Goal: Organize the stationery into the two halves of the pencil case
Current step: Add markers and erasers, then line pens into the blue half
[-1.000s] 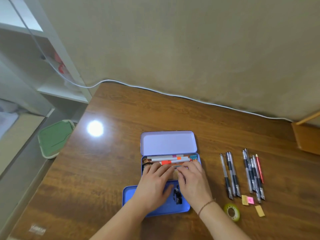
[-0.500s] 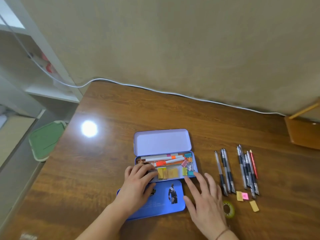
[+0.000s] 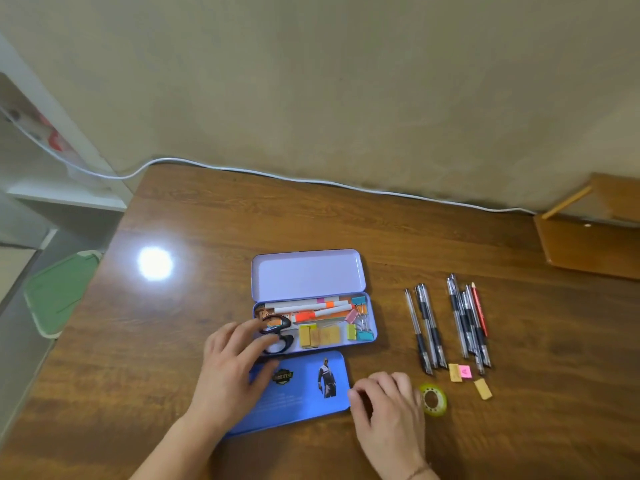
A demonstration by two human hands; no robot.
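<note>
Head view: our left hand (image 3: pixel 235 368) lies open, palm down, over the near-left corner of the pencil case (image 3: pixel 313 323). Its fingertips touch the black scissors (image 3: pixel 277 336) in the tray's left end; nothing gripped.

Right hand (image 3: pixel 388 407) rests on the worktop (image 3: pixel 194 230) with fingers loosely curled, holding nothing we can see. It sits just right of the blue lid (image 3: pixel 294 393), which lies flat under the left palm.

Key relation: the loose stationery is all to the right of the right hand, so the right hand is the nearer one.
- tape roll (image 3: pixel 433 399) just beside its knuckles, closest item
- sticky tabs (image 3: pixel 460 372) a bit further right and away
- pens (image 3: pixel 450 327) beyond those, long axes pointing away from us, roughly parallel to the forearm, across the case's long axis

The tray already holds markers, clips and sticky pads; the upper half (image 3: pixel 308 273) is bare. We'd guess pens need turning roughly a quarter turn to fit.
</note>
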